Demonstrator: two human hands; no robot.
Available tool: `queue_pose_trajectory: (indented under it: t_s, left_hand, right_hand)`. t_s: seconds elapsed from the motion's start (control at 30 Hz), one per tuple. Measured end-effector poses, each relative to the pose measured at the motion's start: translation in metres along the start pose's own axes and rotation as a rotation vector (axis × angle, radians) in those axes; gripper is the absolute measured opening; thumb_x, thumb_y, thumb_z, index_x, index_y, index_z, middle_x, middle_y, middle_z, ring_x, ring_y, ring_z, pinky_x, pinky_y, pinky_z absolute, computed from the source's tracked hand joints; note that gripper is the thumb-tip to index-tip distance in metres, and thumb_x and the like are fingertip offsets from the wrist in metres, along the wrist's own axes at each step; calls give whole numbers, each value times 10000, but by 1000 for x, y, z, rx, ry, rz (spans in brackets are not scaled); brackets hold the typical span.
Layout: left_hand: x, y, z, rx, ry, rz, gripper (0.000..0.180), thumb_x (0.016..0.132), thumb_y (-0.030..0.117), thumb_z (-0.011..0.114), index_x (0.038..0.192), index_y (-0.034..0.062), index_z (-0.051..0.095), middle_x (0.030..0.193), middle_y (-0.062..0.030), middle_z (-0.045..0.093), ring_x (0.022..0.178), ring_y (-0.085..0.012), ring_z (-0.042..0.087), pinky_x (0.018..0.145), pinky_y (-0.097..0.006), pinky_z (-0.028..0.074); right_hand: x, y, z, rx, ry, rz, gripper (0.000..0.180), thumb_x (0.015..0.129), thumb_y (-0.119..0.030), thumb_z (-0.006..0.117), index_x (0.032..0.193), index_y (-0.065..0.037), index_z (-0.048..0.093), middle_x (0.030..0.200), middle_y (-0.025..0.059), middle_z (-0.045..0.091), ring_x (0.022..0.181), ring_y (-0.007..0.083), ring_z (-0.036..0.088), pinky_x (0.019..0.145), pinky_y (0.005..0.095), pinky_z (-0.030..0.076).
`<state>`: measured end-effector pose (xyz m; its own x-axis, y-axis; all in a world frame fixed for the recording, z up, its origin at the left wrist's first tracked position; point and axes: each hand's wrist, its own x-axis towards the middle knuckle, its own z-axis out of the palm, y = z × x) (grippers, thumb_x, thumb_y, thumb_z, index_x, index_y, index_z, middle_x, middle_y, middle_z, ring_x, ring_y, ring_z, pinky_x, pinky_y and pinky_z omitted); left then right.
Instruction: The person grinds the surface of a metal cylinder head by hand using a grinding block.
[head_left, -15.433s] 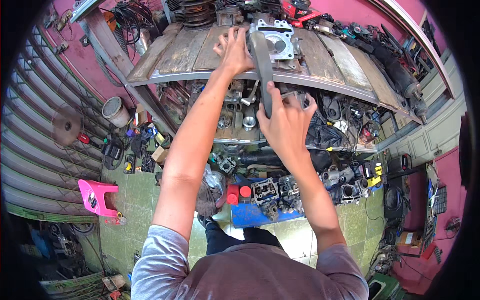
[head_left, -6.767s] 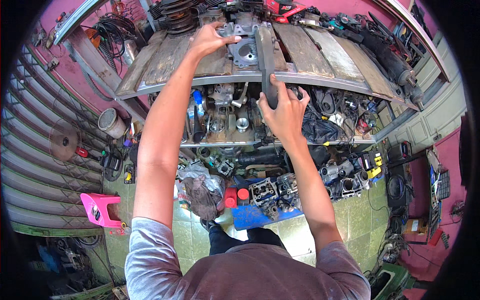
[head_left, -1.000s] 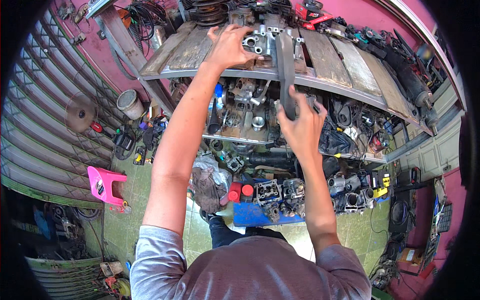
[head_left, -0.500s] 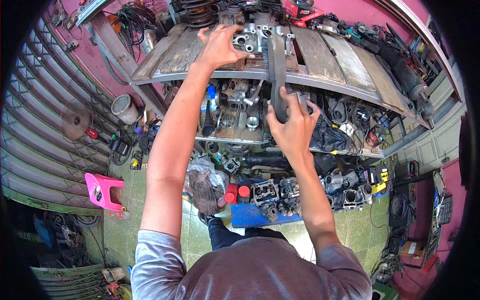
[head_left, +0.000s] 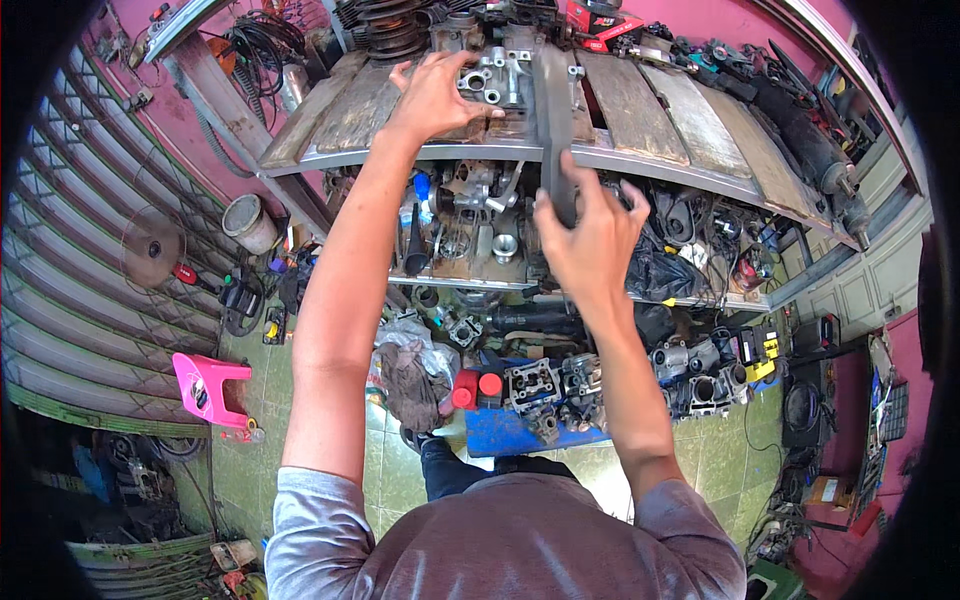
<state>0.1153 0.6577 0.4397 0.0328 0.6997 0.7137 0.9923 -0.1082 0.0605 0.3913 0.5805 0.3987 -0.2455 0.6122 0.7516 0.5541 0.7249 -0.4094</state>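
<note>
A silver metal engine part (head_left: 513,85), looking like a cylinder head, rests on the wooden workbench near its front edge. My left hand (head_left: 437,97) grips its left end, thumb at the near side and fingers round the far side. In my right hand (head_left: 597,232) is a long dark brush (head_left: 556,120), held by its handle between thumb and fingers. The brush reaches away from me over the right part of the metal part and is smeared by motion. Its bristles are hard to make out now.
Bare planks (head_left: 630,110) lie right of the part on the metal-framed bench. A coil spring (head_left: 388,25) and a red box (head_left: 600,22) stand at the back. More engine parts fill the shelf below and a blue board (head_left: 500,432) on the floor. A pink stool (head_left: 210,385) stands left.
My right hand has shifted slightly, its fingers a little more spread, and the brush is now blurred. My left hand stays on the engine part. The view has moved slightly.
</note>
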Motion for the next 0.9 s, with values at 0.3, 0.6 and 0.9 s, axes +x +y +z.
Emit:
queue_pose_trajectory:
  t_s: [0.3,0.6,0.9]
  left_hand:
    - [4,0,0,24,-12,-43,887,559,643,885,1286,184,666,1279,-93,682,1294,-254,560,1070,-612,222]
    - [4,4,1,35,-2,-10,919,557,696,869,1298,195,660,1237,-140,679,1262,-279,579,1054,-603,230]
    - [6,17,-8,15,-58,-22,894,575,629,898,1294,161,645,1214,-160,672,1213,-329,599,1067,-568,264]
  right_hand:
    - [-15,-7,8,69,-112,87,422,833,-255,727,1211,-86,646,782,143,734,808,288,724,1030,494,336]
    - [18,10,2,-108,39,-11,438,835,-282,728,1222,-92,648,836,165,735,814,352,702,1000,542,345]
    - [34,19,-17,-58,-7,83,421,844,-280,706,1222,-104,652,879,193,743,885,360,708,1022,518,326]
